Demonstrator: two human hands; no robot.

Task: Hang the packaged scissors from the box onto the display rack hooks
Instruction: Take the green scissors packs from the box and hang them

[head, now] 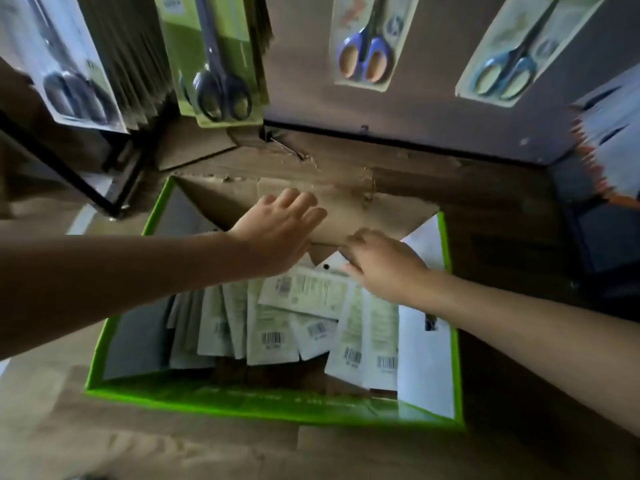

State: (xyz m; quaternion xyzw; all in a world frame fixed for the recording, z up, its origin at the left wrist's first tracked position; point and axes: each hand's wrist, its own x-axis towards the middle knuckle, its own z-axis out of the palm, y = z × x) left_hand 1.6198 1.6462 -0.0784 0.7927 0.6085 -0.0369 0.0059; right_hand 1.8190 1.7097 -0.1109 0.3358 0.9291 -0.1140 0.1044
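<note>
A green-rimmed box [104,348] on the floor holds several packaged scissors lying back side up, with barcodes showing. The topmost pack [304,292] lies crosswise near the far end. My right hand [384,268] reaches down onto that pack's top edge, fingers curled at the card; whether it grips it is unclear. My left hand [280,230] hovers with straight, spread fingers above the box's far cardboard flap [346,209]. Packs of scissors hang on the display rack above: black-handled [214,64], blue-and-orange [367,43] and blue-handled [512,60].
A bare metal hook [287,147] sticks out at the rack's base, just beyond the box. A black rack frame [69,168] stands at the left. More packaged goods hang at the right edge [606,140]. Flattened cardboard [173,445] lies in front of the box.
</note>
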